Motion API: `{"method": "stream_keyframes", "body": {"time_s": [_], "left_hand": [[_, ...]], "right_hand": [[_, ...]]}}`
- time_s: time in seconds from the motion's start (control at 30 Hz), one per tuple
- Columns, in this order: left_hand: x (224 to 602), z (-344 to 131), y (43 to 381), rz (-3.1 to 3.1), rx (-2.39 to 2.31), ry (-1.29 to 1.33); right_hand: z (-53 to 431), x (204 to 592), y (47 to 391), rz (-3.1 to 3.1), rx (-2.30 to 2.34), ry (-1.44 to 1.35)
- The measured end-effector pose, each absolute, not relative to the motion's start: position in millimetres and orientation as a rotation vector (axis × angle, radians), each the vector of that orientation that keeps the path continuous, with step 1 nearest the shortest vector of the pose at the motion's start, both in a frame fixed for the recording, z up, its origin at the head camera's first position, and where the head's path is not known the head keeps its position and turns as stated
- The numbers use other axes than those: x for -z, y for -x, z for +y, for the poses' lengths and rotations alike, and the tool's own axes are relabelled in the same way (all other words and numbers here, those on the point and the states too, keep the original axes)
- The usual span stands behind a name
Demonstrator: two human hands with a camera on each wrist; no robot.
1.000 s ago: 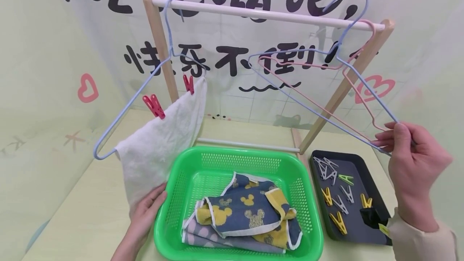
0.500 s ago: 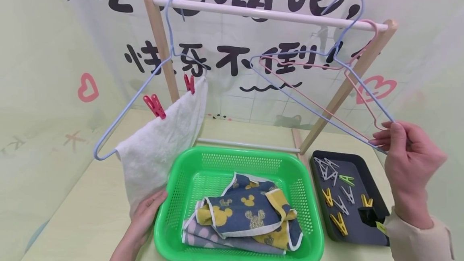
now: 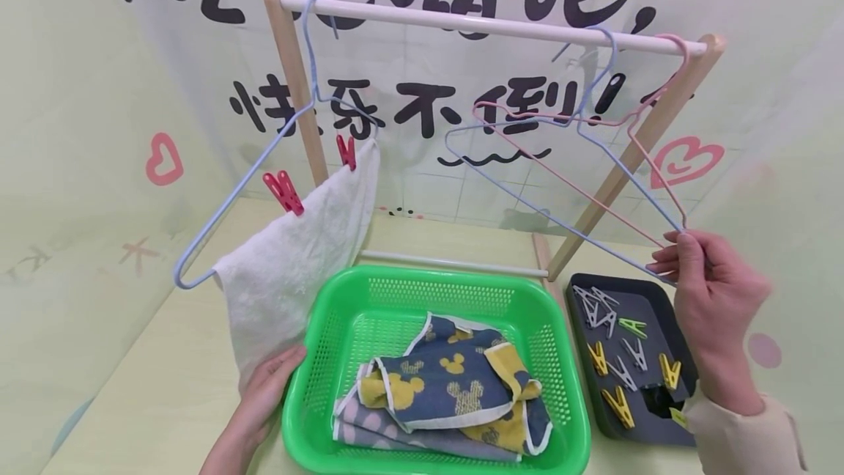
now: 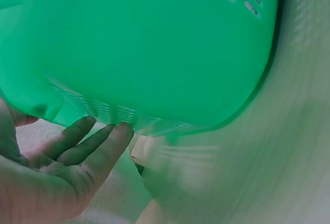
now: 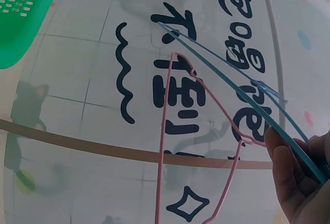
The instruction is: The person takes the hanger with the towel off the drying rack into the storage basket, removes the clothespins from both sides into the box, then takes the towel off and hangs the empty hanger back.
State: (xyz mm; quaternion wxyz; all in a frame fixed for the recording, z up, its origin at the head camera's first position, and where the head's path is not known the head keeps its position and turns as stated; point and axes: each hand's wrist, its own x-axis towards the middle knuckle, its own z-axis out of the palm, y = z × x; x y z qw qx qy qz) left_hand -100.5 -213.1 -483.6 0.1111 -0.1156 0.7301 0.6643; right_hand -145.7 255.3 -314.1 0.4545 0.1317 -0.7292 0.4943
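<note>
My right hand (image 3: 715,299) pinches the lower right corner of a blue clothes hanger (image 3: 527,199), whose hook lies over the white rail (image 3: 435,18). The right wrist view shows finger and thumb around the blue wire (image 5: 232,85). Just behind it, a pink hanger (image 5: 164,110) hangs by the rail's right end. My left hand (image 3: 267,391) is at the left side of a green basket (image 3: 435,275), fingers extended and fingertips right at its perforated wall in the left wrist view. A white towel (image 3: 283,284) hangs beside it from another blue hanger, with red clothespins (image 3: 283,193) on it.
Folded blue-and-yellow patterned cloths (image 3: 455,387) lie in the basket. A dark tray (image 3: 642,299) with several yellow, grey and green clothespins stands at the right, partly behind my right forearm. Wooden posts (image 3: 297,94) carry the rail at each end.
My right hand has moved left and slightly down with the blue hanger. Its hook, earlier raised above the rail, now sits lower, over it. My left hand stays in place.
</note>
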Motion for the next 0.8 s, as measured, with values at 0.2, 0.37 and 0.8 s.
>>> {"method": "stream_keyframes", "body": {"time_s": [0.2,0.37,0.8], "left_hand": [[483,-213,101,2.144,-1.949,0.352],[483,-212,100,2.13,-1.958,0.345],[484,-214,99,2.148,-1.93,0.307]], "right_hand": [[256,321,149,-1.947,-1.128,-0.329],[256,323,149,-2.122,-1.021,-0.293],[199,294,158,-2.03,-0.792,-0.517]]}}
